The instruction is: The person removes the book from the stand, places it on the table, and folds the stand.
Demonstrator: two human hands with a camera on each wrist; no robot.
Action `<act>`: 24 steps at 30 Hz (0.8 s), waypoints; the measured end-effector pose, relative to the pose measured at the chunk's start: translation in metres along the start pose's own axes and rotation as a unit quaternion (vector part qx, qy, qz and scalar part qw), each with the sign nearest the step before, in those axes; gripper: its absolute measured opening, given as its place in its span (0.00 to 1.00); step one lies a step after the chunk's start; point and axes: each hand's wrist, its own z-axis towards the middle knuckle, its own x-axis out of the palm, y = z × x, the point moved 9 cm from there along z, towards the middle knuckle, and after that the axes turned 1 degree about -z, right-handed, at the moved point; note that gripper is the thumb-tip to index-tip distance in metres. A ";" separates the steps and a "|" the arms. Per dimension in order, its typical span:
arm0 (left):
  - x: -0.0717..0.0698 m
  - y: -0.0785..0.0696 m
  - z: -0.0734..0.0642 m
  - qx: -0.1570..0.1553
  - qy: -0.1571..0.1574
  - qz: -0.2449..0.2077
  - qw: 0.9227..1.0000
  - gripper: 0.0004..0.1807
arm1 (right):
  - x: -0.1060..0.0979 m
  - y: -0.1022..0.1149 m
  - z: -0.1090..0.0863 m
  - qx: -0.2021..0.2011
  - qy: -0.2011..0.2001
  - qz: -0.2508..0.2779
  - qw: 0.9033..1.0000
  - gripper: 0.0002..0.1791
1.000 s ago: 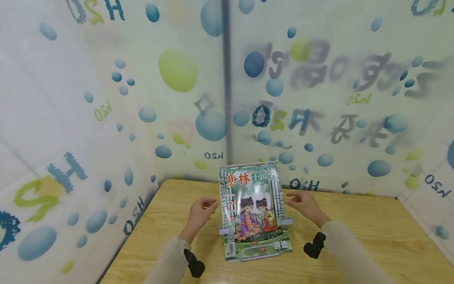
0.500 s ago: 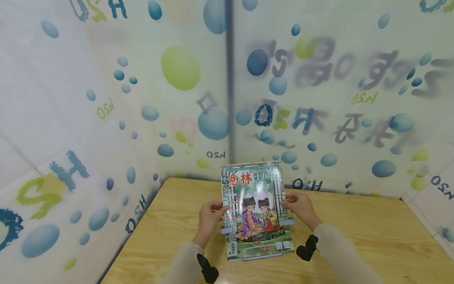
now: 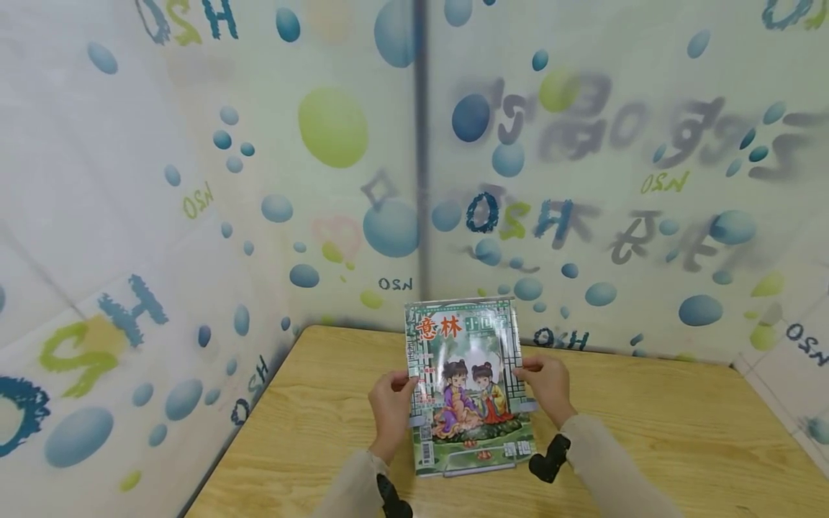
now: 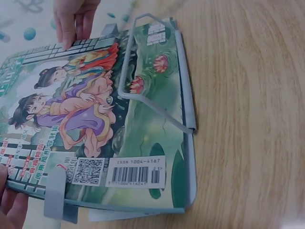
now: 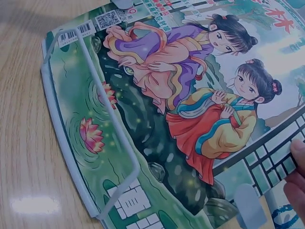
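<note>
A magazine [image 3: 469, 392] with a green cover and two drawn children leans back on a stand on the table. My left hand [image 3: 388, 417] holds its left edge, thumb on the cover and fingers behind. On the opposite edge, my right hand [image 3: 550, 385] pinches the magazine the same way. The stand's grey frame [image 5: 66, 148] runs along the magazine's bottom, with a wire bar across the lower cover. A small grey side clip [image 4: 56, 193] overlaps the cover's left edge, and another clip [image 5: 250, 205] overlaps the right. Most of the stand is hidden behind the magazine.
The wooden table [image 3: 648, 424] reaches back to a curtain [image 3: 350, 237] printed with blue and green bubbles, which closes in the back and sides. Black wrist devices [image 3: 550, 458] sit on both forearms.
Both hands have moved inward from beside the magazine and taken hold of its left and right edges. The magazine stays on the stand. The head view has shifted slightly.
</note>
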 end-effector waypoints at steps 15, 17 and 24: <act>0.013 -0.005 0.017 -0.046 0.070 -0.053 0.995 0.09 | -0.013 0.018 0.008 -0.001 0.008 0.049 0.999 0.14; 0.016 -0.007 0.020 -0.056 0.081 -0.065 0.993 0.09 | -0.017 0.021 0.010 -0.003 0.006 0.057 0.998 0.14; 0.021 -0.024 0.030 -0.052 0.105 -0.112 0.987 0.11 | -0.031 0.034 0.017 -0.015 -0.008 0.068 0.998 0.15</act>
